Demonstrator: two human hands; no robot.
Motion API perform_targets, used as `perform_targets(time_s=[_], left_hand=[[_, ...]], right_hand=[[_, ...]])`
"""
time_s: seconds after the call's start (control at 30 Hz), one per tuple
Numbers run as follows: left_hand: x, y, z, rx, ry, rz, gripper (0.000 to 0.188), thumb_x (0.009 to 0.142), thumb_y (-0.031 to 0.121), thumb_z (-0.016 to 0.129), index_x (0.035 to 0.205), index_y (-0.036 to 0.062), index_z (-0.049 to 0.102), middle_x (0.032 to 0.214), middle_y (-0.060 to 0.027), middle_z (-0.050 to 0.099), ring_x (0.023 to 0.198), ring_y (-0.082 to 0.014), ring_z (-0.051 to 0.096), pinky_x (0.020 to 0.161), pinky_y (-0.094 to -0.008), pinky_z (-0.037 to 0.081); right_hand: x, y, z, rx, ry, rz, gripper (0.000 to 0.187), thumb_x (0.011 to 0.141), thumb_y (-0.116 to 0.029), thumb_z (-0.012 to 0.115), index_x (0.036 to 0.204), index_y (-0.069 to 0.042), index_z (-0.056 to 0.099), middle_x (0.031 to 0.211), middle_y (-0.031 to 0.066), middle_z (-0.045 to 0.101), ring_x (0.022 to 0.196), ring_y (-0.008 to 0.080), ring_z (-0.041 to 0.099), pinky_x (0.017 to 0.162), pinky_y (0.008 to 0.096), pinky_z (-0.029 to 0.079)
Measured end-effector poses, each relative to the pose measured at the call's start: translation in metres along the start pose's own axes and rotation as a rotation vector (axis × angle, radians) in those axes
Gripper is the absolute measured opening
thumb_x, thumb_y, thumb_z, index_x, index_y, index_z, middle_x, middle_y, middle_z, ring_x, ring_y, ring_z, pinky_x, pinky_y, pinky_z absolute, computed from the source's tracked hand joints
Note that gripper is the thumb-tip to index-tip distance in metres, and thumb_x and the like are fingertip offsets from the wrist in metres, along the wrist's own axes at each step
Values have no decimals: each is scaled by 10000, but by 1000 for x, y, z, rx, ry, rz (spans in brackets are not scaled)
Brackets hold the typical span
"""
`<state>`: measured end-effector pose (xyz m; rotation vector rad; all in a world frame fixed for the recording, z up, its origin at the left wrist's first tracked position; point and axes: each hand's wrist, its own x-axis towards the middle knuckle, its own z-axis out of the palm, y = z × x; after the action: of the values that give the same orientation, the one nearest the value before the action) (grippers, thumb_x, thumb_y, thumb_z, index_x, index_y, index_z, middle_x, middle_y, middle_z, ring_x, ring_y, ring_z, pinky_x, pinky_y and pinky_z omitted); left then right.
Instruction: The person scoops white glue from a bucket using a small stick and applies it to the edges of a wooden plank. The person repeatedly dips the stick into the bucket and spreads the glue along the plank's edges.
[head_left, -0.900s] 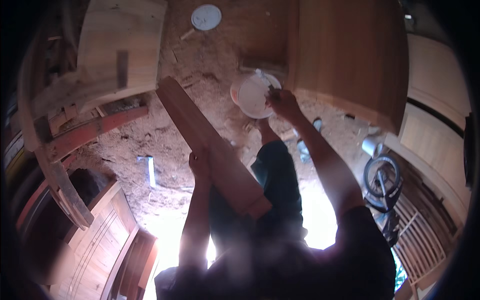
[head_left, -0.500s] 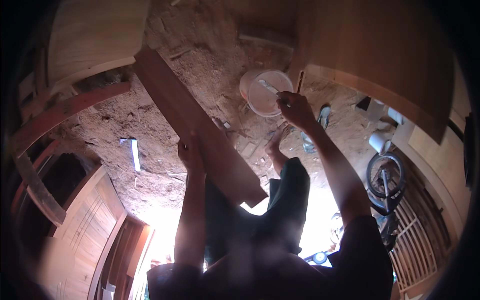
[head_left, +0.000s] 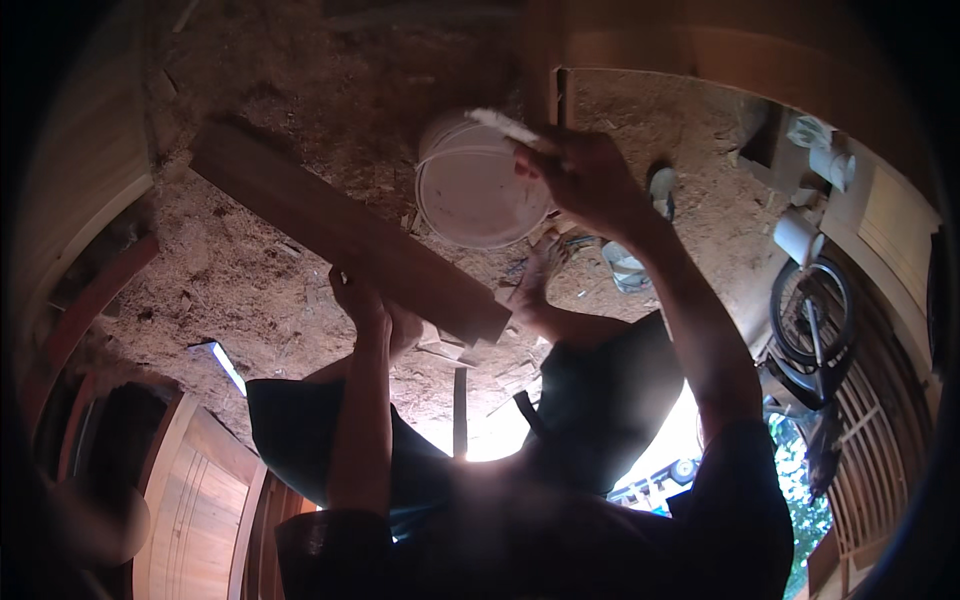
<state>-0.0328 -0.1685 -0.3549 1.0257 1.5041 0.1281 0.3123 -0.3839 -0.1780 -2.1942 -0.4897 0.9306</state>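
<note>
My left hand (head_left: 362,302) is clamped on the near edge of a long wooden board (head_left: 350,230), with most of the fingers hidden beneath it. The board slants across this grip: its longer part runs away to the left, and its shorter end comes back to the right, between my 2 hands. I cannot tell whether its far end touches anything.

My right hand (head_left: 590,180) is closed around a small tool (head_left: 500,125) whose whitish end points left from my fist. Just below and to the left of this grip stands a round white bucket (head_left: 417,190), and the tool's tip sits over its far rim; I cannot tell if they touch. On the body side of the bucket, between my 2 grips, is my bare foot (head_left: 545,262).

The ground (head_left: 240,270) under both hands is strewn with wood shavings. Left of my left grip and nearer my body lies a shiny metal strip (head_left: 228,368). Well to the right of my right grip are a white pot (head_left: 799,238) and, just beside it, a spoked wheel (head_left: 812,315); past these is a slatted wooden rack (head_left: 880,460).
</note>
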Motion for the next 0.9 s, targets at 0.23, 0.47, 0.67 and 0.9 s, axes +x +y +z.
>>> perform_targets(time_s=[0.23,0.47,0.67,0.9], left_hand=[[49,-18,-20,603,-201,26,663,1024,435,817,1470,10,570,1302,-186,736,1153,-314,744,974,-409,617],[-29,164,52,1440,-832,413,322,1025,367,791,1027,48,833,1033,-128,829,890,-287,804,807,-422,619],[-63,193,137,1305,-1120,1246,160,961,233,820,970,73,810,935,-131,788,927,-323,762,851,-436,593],[-42,160,217,2173,-1373,1627,159,831,277,877,792,133,821,835,-82,771,946,-277,742,949,-447,504]], right_hand=[[37,57,17,-230,373,-430,131,1022,-183,759,1112,-101,807,1010,99,800,911,325,800,819,421,668],[1,74,-11,-129,529,-388,195,985,-73,820,1177,-60,792,1079,118,773,946,229,784,787,392,626],[-68,104,21,53,419,49,235,960,-185,880,1090,-39,750,867,102,726,757,209,705,689,375,552],[-85,124,59,118,447,-3,295,942,-221,895,999,-13,694,820,130,713,701,244,694,654,405,538]])
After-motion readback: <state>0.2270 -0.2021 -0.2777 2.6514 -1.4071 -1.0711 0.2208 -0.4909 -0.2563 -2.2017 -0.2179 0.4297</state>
